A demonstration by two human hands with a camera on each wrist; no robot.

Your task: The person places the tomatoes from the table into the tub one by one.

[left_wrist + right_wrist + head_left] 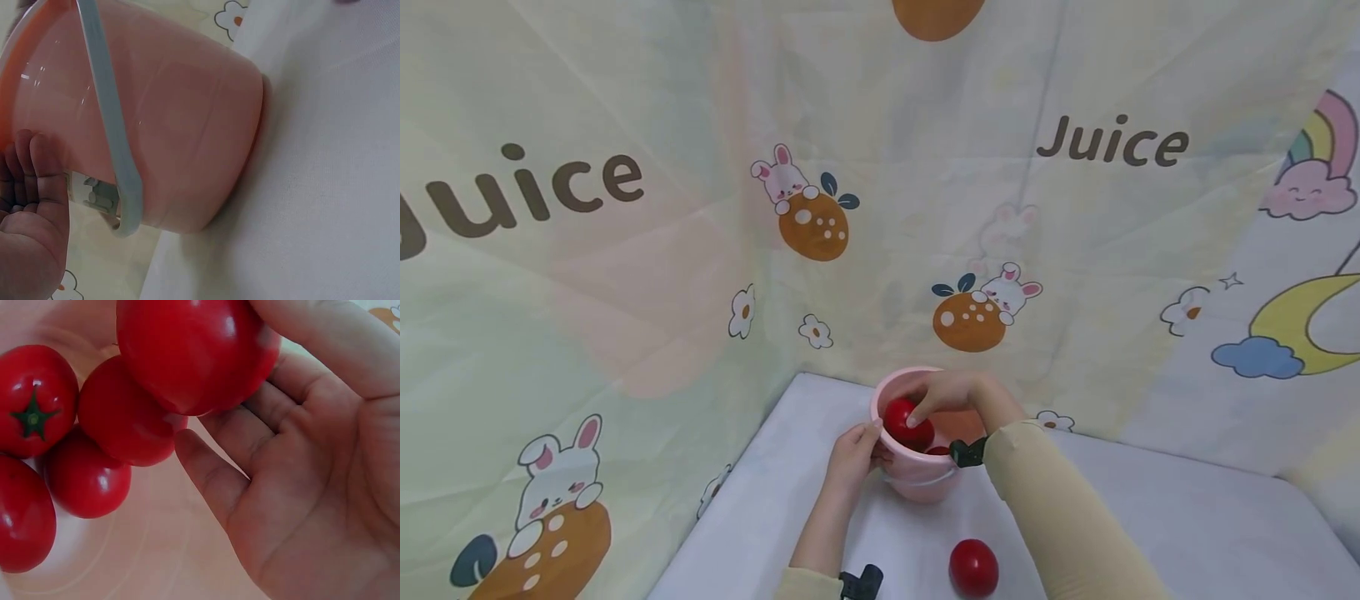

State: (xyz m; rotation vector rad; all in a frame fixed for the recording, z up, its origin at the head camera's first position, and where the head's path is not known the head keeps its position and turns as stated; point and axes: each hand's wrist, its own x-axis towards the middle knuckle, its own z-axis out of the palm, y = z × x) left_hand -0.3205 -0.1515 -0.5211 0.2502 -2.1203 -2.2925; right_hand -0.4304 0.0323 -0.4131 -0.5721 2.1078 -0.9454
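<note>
A pink bucket [925, 492] stands upright on the table, its pale handle [112, 119] hanging down the outside. My left hand [852, 454] grips the rim on the near left, thumb on top and fingers against the outer wall. Inside the bucket's mouth my right hand [951, 392] holds a red tomato [197, 353] between thumb and fingers. Below it in the right wrist view lie several more tomatoes, one with a green star-shaped stem mark [34, 415]. Another tomato [973, 568] rests on the table, nearer than the bucket.
The white-covered table [1135, 508] extends to the right of the bucket. A printed cloth backdrop [880, 208] with rabbits, flowers and lettering rises close behind the bucket and on the left side. Dark wrist straps [861, 582] sit on both arms.
</note>
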